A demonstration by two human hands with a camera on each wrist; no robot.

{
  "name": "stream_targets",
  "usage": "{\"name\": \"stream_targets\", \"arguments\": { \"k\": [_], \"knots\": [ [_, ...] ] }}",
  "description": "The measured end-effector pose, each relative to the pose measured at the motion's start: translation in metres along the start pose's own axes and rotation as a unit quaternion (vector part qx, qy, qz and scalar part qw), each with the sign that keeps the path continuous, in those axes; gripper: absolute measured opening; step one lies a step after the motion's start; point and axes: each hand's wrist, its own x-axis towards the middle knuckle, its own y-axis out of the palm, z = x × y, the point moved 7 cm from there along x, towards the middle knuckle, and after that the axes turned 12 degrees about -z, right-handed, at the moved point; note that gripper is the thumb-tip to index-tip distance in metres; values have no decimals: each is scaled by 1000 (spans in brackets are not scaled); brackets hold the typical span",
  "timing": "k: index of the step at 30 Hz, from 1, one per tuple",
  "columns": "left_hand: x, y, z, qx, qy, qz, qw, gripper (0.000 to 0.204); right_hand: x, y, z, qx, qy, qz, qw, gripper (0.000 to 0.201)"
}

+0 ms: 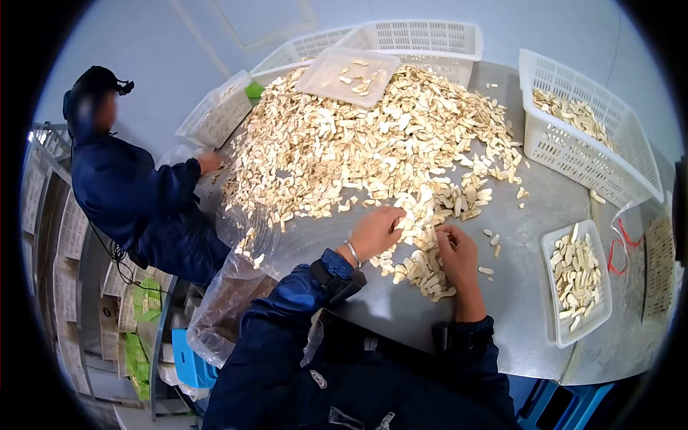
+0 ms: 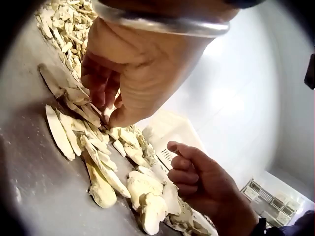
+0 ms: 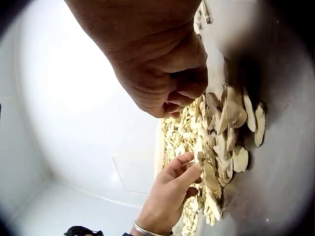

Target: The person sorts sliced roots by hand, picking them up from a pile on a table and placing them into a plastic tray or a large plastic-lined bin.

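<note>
A small heap of pale, brown-edged dried slices (image 1: 423, 269) lies on the metal table in front of me, joined to a far larger pile (image 1: 344, 150) behind. My left hand (image 1: 376, 233), with a silver bangle at its wrist, is at the heap's left side. Its thumb and fingertips pinch a pale dried slice (image 3: 199, 156). On the heap's right, my right hand (image 1: 457, 259) is held just over the slices. The fingers of this right hand (image 2: 206, 179) are curled with the thumb against them, and no slice shows in them; its palm is hidden.
White perforated baskets (image 1: 588, 136) stand along the back and right edges. A plastic tray (image 1: 605, 301) of slices lies at right, and a lid-like tray (image 1: 322, 82) rests on the big pile. Another person (image 1: 136, 179) works at left. A clear plastic bag (image 1: 229, 308) hangs at the near edge.
</note>
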Motion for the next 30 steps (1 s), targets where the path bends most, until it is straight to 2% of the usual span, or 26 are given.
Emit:
{"name": "stream_targets", "arguments": {
  "k": [3,6,9,12,15,16,18,20,21,22,25,28,30],
  "knots": [
    [-6,3,6,-12,-68,64,996,24,1,1,-6,0,-2,6,1000,20],
    [-17,0,20,-72,-140,42,987,21,1,3,-7,-2,-11,6,1000,20],
    [-25,11,36,-216,-216,70,950,21,0,4,-5,2,-33,15,999,20],
    [-27,15,25,-343,-299,81,887,21,-2,11,-12,31,23,41,998,21],
    [-20,8,-7,-415,-319,125,843,19,-19,25,-3,140,169,150,964,19],
    [-17,8,-3,-418,-308,113,847,19,-21,30,-2,145,173,188,956,18],
    [-13,12,12,-425,-287,86,854,18,-20,32,-8,156,178,177,955,19],
    [-14,14,31,-267,-198,66,941,18,-17,30,-11,197,201,162,946,20],
    [-14,14,34,-184,-150,55,970,19,-13,26,-14,234,223,152,934,20],
    [-8,-2,5,-89,-95,0,992,20,-12,24,-15,270,244,141,921,20],
    [-11,-6,-19,-60,-53,-43,996,18,-6,17,-9,346,253,96,898,13],
    [-15,7,-2,-25,-97,10,995,20,-7,13,-3,335,254,61,905,13],
    [-18,6,10,-58,-149,26,987,21,-5,13,-11,317,250,57,913,16]
  ]
}}
